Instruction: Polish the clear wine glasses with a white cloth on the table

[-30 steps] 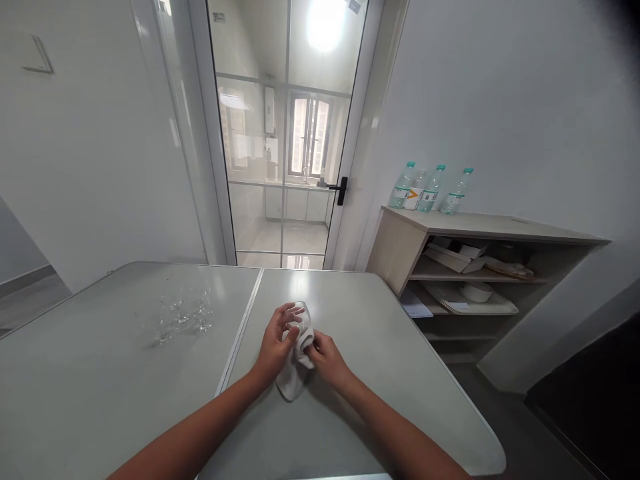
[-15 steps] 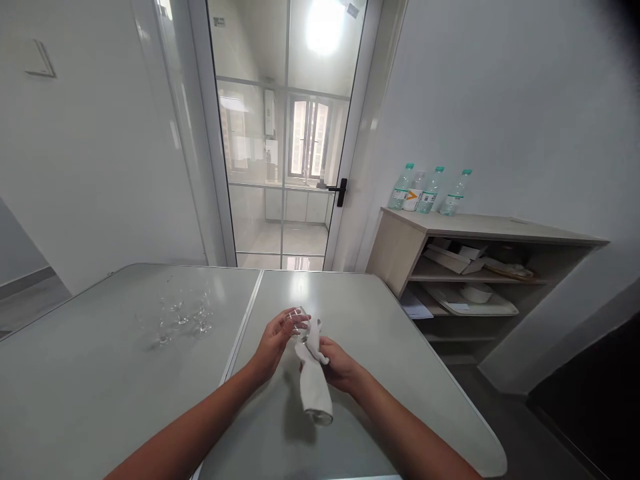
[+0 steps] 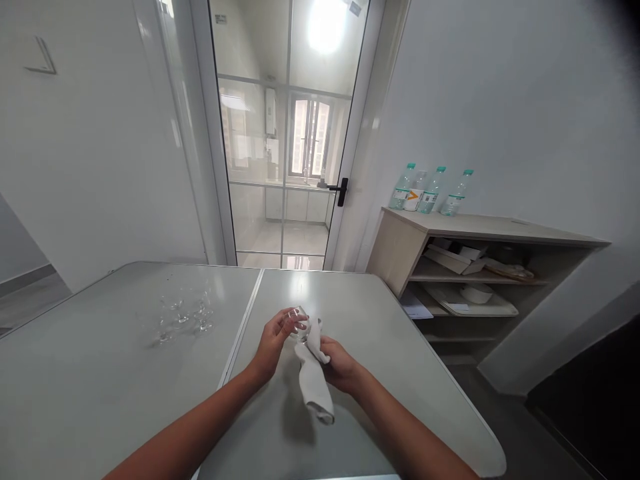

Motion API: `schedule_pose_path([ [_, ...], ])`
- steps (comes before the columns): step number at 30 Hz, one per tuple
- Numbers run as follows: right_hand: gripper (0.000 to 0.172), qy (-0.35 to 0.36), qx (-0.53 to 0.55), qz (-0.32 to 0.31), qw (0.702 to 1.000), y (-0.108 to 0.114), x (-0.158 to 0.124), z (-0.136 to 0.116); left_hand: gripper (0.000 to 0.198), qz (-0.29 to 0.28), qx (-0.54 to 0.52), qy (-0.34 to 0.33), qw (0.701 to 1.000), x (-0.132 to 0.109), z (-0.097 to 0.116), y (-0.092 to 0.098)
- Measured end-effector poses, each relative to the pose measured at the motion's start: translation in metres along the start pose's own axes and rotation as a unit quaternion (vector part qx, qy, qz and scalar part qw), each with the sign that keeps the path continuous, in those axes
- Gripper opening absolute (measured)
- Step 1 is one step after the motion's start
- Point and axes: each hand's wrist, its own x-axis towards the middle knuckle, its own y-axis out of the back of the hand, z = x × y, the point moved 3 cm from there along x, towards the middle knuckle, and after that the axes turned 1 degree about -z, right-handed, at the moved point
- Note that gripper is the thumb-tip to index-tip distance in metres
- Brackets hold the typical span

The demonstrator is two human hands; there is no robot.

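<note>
My left hand (image 3: 273,340) grips a small clear glass (image 3: 299,323) by its rim, held above the grey table (image 3: 125,387). My right hand (image 3: 339,363) is closed on a white cloth (image 3: 315,383), whose upper end presses against the glass while the rest hangs down toward the table. Both hands are close together near the table's middle seam.
Several clear glasses (image 3: 183,315) stand in a group on the left half of the table. A wooden shelf unit (image 3: 480,267) with water bottles (image 3: 431,190) on top stands to the right. A glass door (image 3: 287,133) is straight ahead beyond the table.
The cloth, bunched around the glass a second ago, now hangs down long from my right hand. The glass has turned in my left hand and both hands sit slightly lower.
</note>
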Motion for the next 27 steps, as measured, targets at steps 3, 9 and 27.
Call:
schedule_pose_path([
  [3,0.018,0.087,-0.137,0.056,0.985,0.003,-0.002,-0.006,0.051,0.004,0.015,-0.004,1.0,-0.001,0.005,0.0],
  [9,0.015,0.18,-0.369,0.147,0.9,0.012,-0.004,-0.018,0.051,0.015,0.021,-0.006,1.0,-0.001,0.0,0.001],
  [27,0.025,0.021,-0.072,0.037,0.996,0.016,0.006,0.0,0.048,0.01,-0.002,0.023,1.0,0.001,-0.013,0.002],
])
